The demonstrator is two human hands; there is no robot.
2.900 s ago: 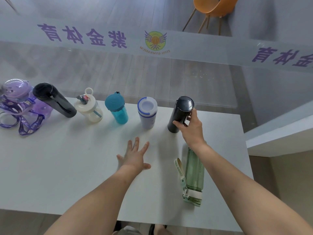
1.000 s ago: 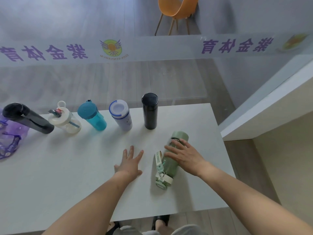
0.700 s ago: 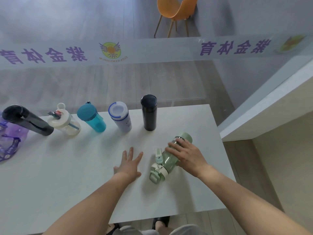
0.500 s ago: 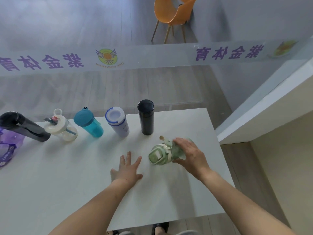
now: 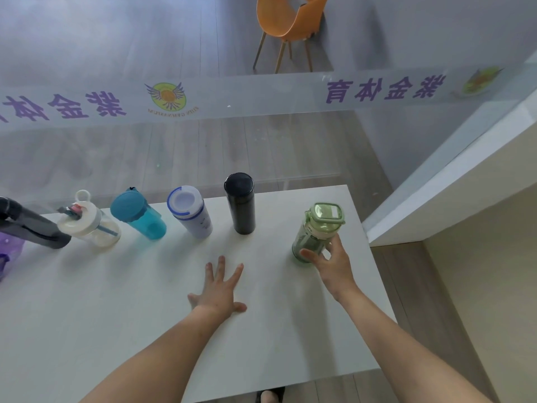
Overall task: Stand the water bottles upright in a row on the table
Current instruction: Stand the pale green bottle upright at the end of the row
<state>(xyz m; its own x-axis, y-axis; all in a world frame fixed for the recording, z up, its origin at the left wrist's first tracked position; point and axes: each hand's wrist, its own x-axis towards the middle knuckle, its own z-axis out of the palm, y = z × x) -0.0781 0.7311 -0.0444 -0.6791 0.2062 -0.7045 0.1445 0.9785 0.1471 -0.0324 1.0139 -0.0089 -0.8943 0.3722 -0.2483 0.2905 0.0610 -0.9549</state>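
On the white table (image 5: 116, 330) a green bottle (image 5: 316, 231) stands upright at the right end of the row, and my right hand (image 5: 331, 266) grips its lower body. To its left stand a black flask (image 5: 240, 203), a white bottle with a blue ring (image 5: 190, 212), a teal bottle (image 5: 138, 215), a clear bottle with a white lid (image 5: 87, 223), a dark grey bottle (image 5: 26, 225) and, cut off by the left edge, a purple bottle (image 5: 7, 251). My left hand (image 5: 219, 286) lies flat on the table with its fingers spread.
A glass wall with purple lettering (image 5: 383, 88) runs just behind the table's far edge. An orange chair (image 5: 290, 21) stands beyond it. A white ledge (image 5: 453, 175) rises to the right of the table, whose right edge is close to the green bottle.
My right hand took hold of the green bottle, which was lying on the table, swung it up and set it standing to the right of the black flask. My left hand stayed flat.
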